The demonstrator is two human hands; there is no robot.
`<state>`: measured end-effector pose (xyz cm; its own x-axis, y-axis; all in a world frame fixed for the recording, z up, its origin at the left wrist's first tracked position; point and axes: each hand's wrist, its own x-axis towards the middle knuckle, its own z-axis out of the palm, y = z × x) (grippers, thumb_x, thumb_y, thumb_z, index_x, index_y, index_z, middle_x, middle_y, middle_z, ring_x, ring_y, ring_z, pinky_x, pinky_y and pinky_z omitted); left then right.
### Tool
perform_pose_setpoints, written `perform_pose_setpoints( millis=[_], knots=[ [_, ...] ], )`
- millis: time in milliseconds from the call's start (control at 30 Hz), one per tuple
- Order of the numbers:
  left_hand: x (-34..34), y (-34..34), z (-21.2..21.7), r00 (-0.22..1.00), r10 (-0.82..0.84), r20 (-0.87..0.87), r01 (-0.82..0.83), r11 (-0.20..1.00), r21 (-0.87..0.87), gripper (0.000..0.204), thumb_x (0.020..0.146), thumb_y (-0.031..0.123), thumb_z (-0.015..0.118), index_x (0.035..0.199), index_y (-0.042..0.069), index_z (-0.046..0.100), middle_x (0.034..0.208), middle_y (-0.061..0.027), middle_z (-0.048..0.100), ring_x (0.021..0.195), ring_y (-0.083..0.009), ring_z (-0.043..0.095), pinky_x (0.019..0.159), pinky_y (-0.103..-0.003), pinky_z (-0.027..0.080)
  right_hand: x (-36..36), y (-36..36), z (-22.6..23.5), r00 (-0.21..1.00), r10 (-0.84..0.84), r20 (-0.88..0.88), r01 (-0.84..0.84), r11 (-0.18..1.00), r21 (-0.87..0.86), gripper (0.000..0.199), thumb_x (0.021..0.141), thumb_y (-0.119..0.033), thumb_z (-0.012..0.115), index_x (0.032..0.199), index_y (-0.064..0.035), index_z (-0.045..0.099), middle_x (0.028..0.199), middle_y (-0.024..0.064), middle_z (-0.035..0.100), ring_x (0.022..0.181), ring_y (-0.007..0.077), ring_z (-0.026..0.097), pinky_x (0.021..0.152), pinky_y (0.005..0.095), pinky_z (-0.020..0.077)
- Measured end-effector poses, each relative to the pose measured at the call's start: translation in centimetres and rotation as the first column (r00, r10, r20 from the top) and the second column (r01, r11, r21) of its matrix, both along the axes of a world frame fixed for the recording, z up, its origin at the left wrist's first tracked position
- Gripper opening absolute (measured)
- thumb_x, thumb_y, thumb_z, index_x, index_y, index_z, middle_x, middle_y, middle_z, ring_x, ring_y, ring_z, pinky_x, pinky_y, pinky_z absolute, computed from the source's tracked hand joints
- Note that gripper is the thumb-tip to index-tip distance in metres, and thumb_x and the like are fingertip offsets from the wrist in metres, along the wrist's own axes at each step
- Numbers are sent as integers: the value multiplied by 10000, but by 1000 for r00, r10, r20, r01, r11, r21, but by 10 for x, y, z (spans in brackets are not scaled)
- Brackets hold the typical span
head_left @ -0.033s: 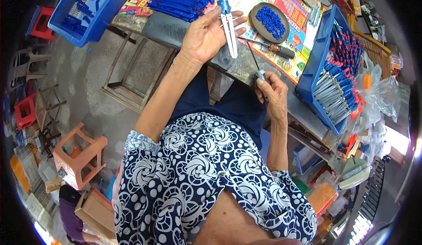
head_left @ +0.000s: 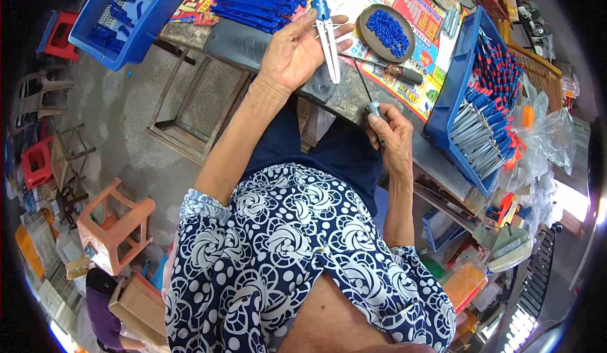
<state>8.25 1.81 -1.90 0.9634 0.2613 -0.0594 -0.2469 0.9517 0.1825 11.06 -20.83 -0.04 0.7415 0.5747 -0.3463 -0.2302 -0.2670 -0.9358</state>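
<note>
My left hand point(head_left: 292, 59) is raised at the table's near edge, palm up, its thumb and fingers holding a drawing compass point(head_left: 329, 46) by its blue head. Two pale legs of the compass point down, slightly apart. Lower and to the right, my right hand point(head_left: 394, 135) is closed around the handle of a screwdriver point(head_left: 374, 108). Its thin dark shaft slants up toward the compass, and the tip looks apart from it. A shallow brown dish point(head_left: 373, 48) of small blue parts sits beyond the hands. Beside the dish lies another dark-handled tool point(head_left: 405, 74).
Blue plastic pieces point(head_left: 253, 2) are piled at the back left of the table. A blue bin point(head_left: 450, 97) on the right holds many red, blue and silver pieces. A blue basket point(head_left: 138, 42) stands left, above a wooden stool point(head_left: 205, 116). Another person point(head_left: 104, 315) is at lower left.
</note>
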Motion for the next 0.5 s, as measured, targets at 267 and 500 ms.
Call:
perform_pose_setpoints(
  millis=[267,500],
  knots=[
    [5,-2,-4,999,5,-34,-5,1000,-19,293,882,181,461,1085,-26,425,1107,-252,479,1086,-377,446,901,-511,387,2,1,2,1000,26,12,-26,1000,9,216,806,-173,574,925,2,526,623,1,482,493,50,426,415,178,316],
    [8,-5,-8,998,42,-40,-42,999,0,320,872,184,477,1086,-50,431,1123,-258,464,1100,-373,431,927,-543,349,2,-1,0,999,28,36,-28,1000,2,210,805,-164,575,923,2,529,597,-4,474,488,47,418,413,178,310]
  ],
)
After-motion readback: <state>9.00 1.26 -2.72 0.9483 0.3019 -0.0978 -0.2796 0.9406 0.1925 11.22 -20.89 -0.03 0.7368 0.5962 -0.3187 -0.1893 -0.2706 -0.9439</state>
